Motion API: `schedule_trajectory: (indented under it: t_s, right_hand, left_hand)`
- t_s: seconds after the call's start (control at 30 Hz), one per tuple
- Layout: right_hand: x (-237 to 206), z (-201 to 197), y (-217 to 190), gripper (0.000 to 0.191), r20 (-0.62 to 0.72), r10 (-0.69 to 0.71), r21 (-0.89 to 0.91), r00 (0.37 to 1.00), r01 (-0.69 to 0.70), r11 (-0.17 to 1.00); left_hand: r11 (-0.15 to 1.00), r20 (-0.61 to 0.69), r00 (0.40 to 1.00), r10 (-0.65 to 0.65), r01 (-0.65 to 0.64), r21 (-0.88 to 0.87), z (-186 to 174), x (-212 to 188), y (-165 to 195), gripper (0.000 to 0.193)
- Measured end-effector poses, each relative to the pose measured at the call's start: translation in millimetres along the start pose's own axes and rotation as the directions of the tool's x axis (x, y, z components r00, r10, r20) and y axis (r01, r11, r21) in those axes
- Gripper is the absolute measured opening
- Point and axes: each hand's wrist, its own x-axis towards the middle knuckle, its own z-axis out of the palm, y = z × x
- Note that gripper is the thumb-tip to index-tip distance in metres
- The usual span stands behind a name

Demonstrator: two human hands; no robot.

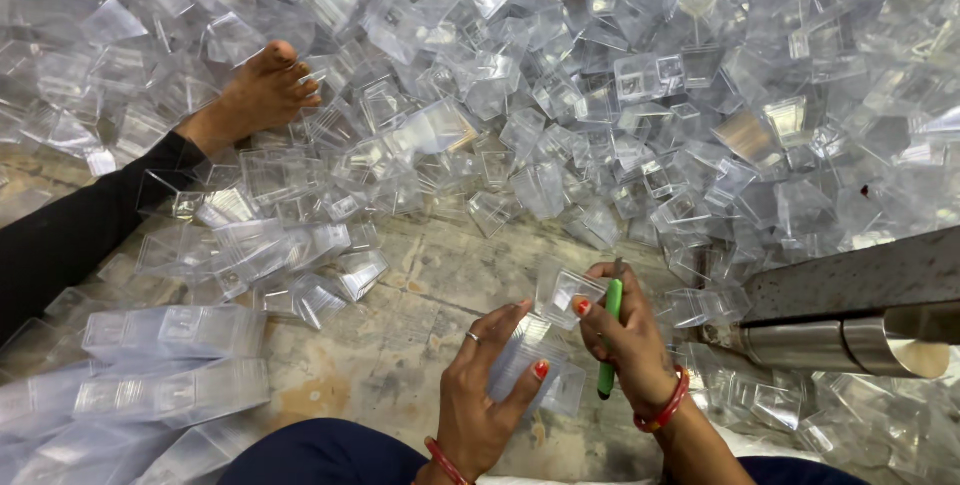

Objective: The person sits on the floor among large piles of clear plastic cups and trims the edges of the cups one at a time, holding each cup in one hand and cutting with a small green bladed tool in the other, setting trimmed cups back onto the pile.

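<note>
Heap of clear plastic boxes [560, 75] fills far floor, spilling toward near centre. Stacked boxes [170, 365] lie near left; a bare foot [262, 93] rests far left; metal table leg [840, 342] near right. Left hand [485, 385] cups a clear box [535, 370], fingers curled around its edges. Right hand [625, 330] pinches a smaller clear piece [565, 293] and a green tool [610, 335]. Boxes look light, stiff, slick, probably brittle; edges grip best.

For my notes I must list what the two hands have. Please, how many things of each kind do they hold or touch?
Clear plastic box, left hand: 1
Clear plastic box, at the right hand fingertips: 1
Green-handled tool, right hand: 1
Total: 3
</note>
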Motion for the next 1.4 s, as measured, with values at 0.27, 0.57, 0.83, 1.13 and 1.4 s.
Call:
schedule_trajectory:
  t_s: [0.27, 0.57, 0.83, 1.13, 1.4]
  right_hand:
    - [-6, 7, 4, 0.041, 0.048, 0.013, -0.090, 0.999, -0.009, 0.996]
    - [-5, 6, 9, 0.036, 0.079, 0.010, -0.153, 0.997, 0.002, 0.988]
    - [-12, 10, 8, 0.033, 0.346, -0.361, -0.238, 0.866, 0.453, 0.859]
    - [75, 31, -12, 0.045, 0.122, -0.244, -0.758, 0.962, 0.249, 0.603]
    - [180, 61, 39, 0.028, -0.065, -0.186, -0.711, 0.980, 0.085, 0.698]
  left_hand:
    - [0.999, 0.008, 0.999, -0.033, 0.033, 0.012, 3, 0, -1, 0.059]
    - [0.999, -0.007, 0.999, -0.035, 0.035, -0.006, 3, -1, 0, 0.059]
    - [0.996, -0.044, 0.997, -0.059, 0.055, -0.075, 5, 1, -7, 0.061]
    - [0.941, -0.186, 0.963, -0.197, 0.133, -0.310, 4, 5, -21, 0.063]
    - [0.927, -0.348, 0.877, -0.330, 0.232, -0.294, -11, 13, -32, 0.057]
